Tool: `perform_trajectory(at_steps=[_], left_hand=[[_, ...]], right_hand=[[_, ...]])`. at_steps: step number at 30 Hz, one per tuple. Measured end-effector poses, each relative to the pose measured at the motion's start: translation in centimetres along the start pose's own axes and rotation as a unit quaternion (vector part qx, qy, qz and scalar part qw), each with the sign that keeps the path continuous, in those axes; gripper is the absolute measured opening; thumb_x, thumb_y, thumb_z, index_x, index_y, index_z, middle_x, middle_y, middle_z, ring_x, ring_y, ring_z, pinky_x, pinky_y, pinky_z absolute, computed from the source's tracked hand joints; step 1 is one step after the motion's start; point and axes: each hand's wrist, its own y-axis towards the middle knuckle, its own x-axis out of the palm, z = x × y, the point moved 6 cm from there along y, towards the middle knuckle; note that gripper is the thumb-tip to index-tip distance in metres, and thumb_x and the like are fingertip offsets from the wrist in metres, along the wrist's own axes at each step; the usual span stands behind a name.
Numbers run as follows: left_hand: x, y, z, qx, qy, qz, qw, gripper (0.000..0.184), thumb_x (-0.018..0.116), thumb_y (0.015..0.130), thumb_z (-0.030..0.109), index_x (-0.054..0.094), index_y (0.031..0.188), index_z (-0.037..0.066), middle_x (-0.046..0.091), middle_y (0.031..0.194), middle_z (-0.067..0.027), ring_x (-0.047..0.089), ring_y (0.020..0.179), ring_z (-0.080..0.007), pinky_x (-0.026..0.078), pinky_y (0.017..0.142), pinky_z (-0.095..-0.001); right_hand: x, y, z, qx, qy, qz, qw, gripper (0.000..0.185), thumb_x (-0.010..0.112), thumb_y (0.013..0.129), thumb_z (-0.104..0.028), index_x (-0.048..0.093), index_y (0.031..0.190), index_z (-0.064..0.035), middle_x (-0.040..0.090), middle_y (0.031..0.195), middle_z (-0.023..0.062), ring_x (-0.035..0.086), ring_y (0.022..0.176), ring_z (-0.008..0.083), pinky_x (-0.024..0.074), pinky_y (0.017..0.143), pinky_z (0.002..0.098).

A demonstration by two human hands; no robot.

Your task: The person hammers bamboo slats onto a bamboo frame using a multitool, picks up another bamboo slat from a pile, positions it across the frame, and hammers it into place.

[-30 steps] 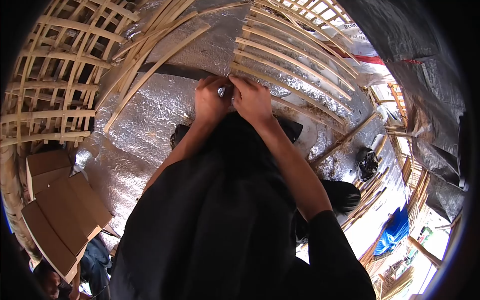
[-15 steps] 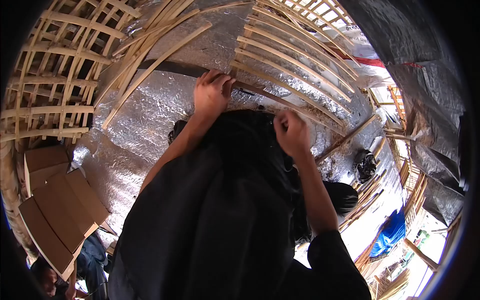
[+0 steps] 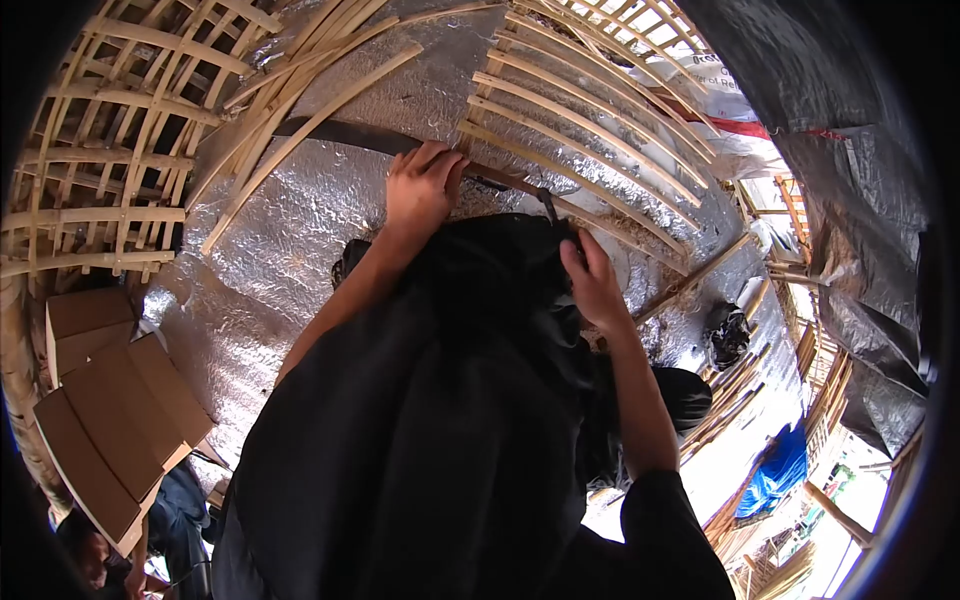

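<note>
My left hand (image 3: 418, 195) is closed over a long brown strip (image 3: 508, 178), with thumb and fingers pinching it. The strip lies across in front of my knees, and its darker, wider part (image 3: 350, 136) extends left of the hand. My right hand (image 3: 598, 285) is curled around a dark hammer-like tool (image 3: 548, 205); its narrow dark end rests at or just above the strip, and most of its handle is hidden by the hand. Beyond the strip lies a slatted bamboo panel (image 3: 590, 125) with several pale parallel slats. Black clothing hides what is beneath my hands.
Silvery foil sheeting (image 3: 290, 215) covers the floor. Loose bamboo strips (image 3: 310, 60) lie at upper left beside a woven lattice (image 3: 120, 150). Cardboard boxes (image 3: 125, 430) stand at left, with another person (image 3: 185, 520) partly visible below. A black bundle (image 3: 728, 335) and blue tarp (image 3: 775, 475) are at right.
My right hand has moved slightly right and down, and the dark tool end now shows at the strip. My left hand stays nearly in place on the strip.
</note>
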Motion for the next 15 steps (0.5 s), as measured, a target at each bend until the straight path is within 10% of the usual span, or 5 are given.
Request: perform_trajectory(at_steps=[10,15], left_hand=[[-0.4,0.6,0.1,0.004,-0.034,0.013,0.999,0.007,0.079,0.087,0.013,0.074,0.091,0.011,0.069,0.090,-0.0019,0.069,0.074,-0.0254,0.051,0.066,-0.0396],[-0.5,0.2,-0.1,-0.008,-0.039,0.009,0.999,0.008,0.080,0.086,0.013,0.074,0.090,0.010,0.070,0.091,-0.0019,0.070,0.075,-0.0254,0.051,0.067,-0.0393]], right_hand=[[4.1,0.7,-13.1,-0.313,-0.141,0.114,0.932,0.034,0.063,0.104,-0.023,0.057,0.125,0.0032,0.070,0.095,0.0269,0.069,0.088,0.0502,0.0553,0.074,0.0532],[3.6,0.3,-14.4,-0.292,-0.019,0.152,0.944,0.041,0.065,0.102,-0.014,0.049,0.134,0.0068,0.068,0.107,0.0326,0.070,0.090,0.0510,0.0579,0.074,0.0512]])
